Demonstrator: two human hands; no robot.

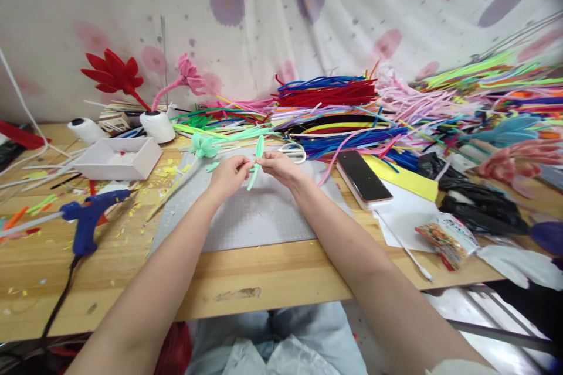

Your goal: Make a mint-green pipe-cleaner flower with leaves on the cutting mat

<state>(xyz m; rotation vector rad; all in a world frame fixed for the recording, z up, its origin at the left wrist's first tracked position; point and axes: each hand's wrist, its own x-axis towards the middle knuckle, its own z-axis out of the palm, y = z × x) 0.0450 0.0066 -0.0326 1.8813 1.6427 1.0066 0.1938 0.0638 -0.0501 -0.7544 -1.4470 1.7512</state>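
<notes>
While both arms stretch out over the wooden bench (272, 272), the left hand (229, 176) and the right hand (279, 167) meet above a grey mat (259, 217), each with its fingers pinched narrow on a mint-green pipe cleaner leaf (256, 161). The leaf stands nearly upright between the two sets of fingertips, its tip rising above them and its lower end hanging just below, clear of the mat. Just beyond the left fingers lies a mint-green flower (203, 145) of the same fuzzy stuff, its stem running down toward the near-left. Just past the right fingers sits a pair of white-handled scissors (294, 151), and further out to that side a dark phone (361, 176) rests face up by a yellow sheet (407, 179). Behind all the fingers a big heap of coloured pipe cleaners (352, 111) spreads along the back of the bench. Well off to the left of the left fingers are a white tray (118, 159) and a blue glue gun (90, 220).
</notes>
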